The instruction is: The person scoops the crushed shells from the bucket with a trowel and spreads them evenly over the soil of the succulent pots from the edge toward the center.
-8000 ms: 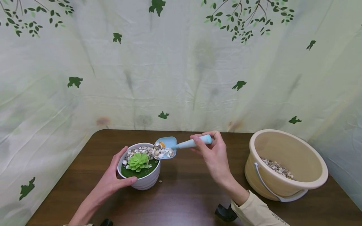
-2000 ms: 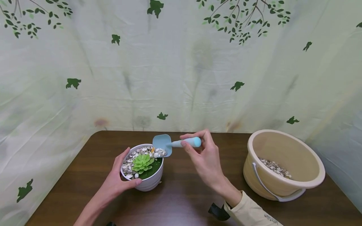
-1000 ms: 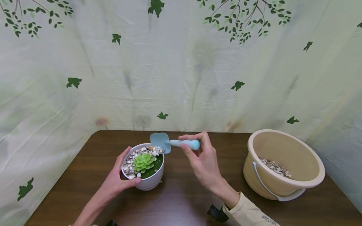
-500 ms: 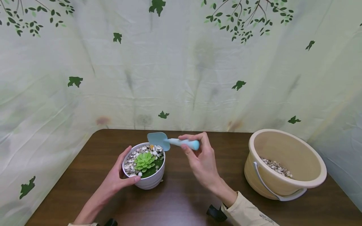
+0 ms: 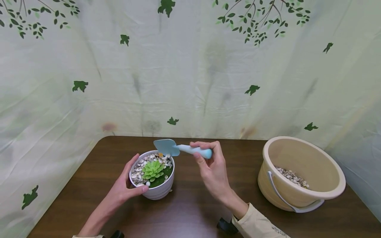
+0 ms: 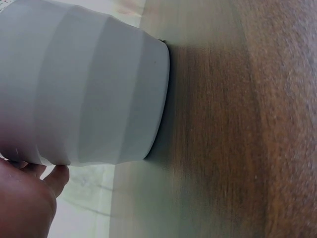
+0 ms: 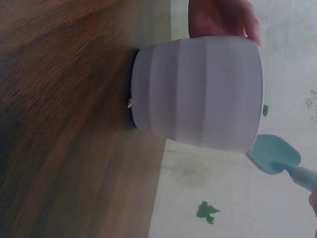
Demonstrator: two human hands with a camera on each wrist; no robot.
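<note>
A white ribbed plant pot (image 5: 160, 192) stands on the table with a green succulent (image 5: 153, 170) in it. Small shells (image 5: 138, 172) cover the left and far parts of its surface; green shows at the near right. My left hand (image 5: 126, 185) holds the pot from the left, thumb on the near rim; its fingers press the pot wall (image 6: 89, 89) in the left wrist view. With my right hand (image 5: 215, 170) I pinch the handle of a light blue trowel (image 5: 166, 147). Its tilted blade is at the pot's far right rim, also seen in the right wrist view.
On the right stands a beige bucket (image 5: 300, 195) with a grey handle and shells (image 5: 293, 178) at its bottom. A small shell (image 7: 131, 102) lies against the pot's base. Behind the brown table (image 5: 184, 215) hangs a leaf-printed curtain (image 5: 190, 72).
The shells on the trowel have slid into the pot, covering more of it. The blade has tilted over and shifted left and away. The pot sits slightly further right than eight seconds ago.
</note>
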